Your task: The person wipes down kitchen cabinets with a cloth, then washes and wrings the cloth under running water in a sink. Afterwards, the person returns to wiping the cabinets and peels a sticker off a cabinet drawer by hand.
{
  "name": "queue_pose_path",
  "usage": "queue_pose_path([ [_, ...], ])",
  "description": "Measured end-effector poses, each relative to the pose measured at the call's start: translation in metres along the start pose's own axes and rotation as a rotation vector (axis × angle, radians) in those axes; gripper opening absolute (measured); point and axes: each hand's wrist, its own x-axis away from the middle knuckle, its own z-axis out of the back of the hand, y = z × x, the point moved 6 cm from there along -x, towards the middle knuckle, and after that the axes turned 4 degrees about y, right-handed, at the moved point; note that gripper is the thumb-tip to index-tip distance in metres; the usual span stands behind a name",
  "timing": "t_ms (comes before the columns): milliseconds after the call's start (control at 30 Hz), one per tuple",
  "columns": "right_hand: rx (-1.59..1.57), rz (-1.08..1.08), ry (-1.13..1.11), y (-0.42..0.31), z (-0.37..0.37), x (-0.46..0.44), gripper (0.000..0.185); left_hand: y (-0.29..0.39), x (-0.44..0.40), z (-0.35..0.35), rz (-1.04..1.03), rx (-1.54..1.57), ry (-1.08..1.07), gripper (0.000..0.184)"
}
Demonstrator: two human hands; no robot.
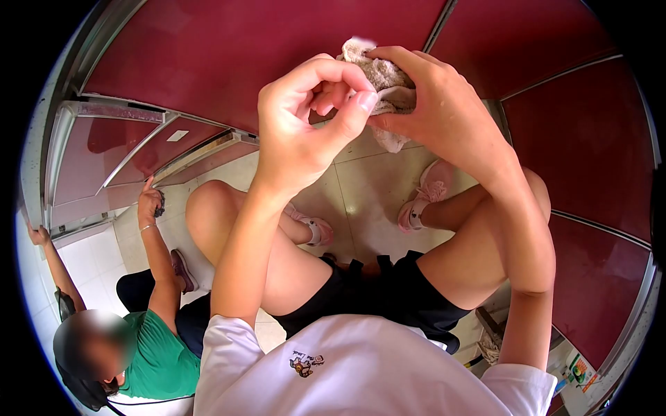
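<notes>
A crumpled, dirty beige rag (386, 73) is bunched in my right hand (447, 104), with the fingers over its top and the thumb beneath. A fold of it hangs below the thumb. Just left of the rag, my left hand (298, 128) is raised with thumb and forefinger tips pressed together in a pinch at the rag's edge. Whatever may be between those fingertips is too small to make out. Both hands are in front of a dark red cabinet panel (229, 55), above my knees.
A person in a green shirt (163, 357) crouches at left, one hand (149, 204) with a dark scrap at an open red cabinet door (198, 156). Red panels (583, 139) close in the right side. Pale floor tiles (347, 187) lie between my feet. A printed box (579, 374) stands lower right.
</notes>
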Motion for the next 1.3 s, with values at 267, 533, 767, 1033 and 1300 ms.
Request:
queue_pose_path([
  [267, -0.012, -0.005, 0.027, 0.004, 0.007, -0.002, 0.057, -0.005, 0.000, 0.009, 0.031, 0.147, -0.067, 0.010],
  [533, -0.225, -0.079, 0.067, 0.013, 0.025, -0.009, 0.049, -0.005, -0.005, 0.016, 0.009, -0.275, 0.045, 0.041],
  [767, -0.398, -0.113, 0.099, 0.006, 0.014, -0.006, 0.029, -0.027, -0.002, 0.008, 0.265, 0.045, 0.050, 0.051],
  [1033, -0.513, -0.139, 0.047, 0.002, 0.000, -0.002, 0.021, -0.037, 0.009, -0.013, 0.533, 0.309, -0.060, 0.067],
  [1300, -0.351, -0.021, 0.051, -0.006, -0.014, 0.000, 0.022, -0.046, 0.012, -0.011, 0.524, 0.422, -0.004, 0.054],
])
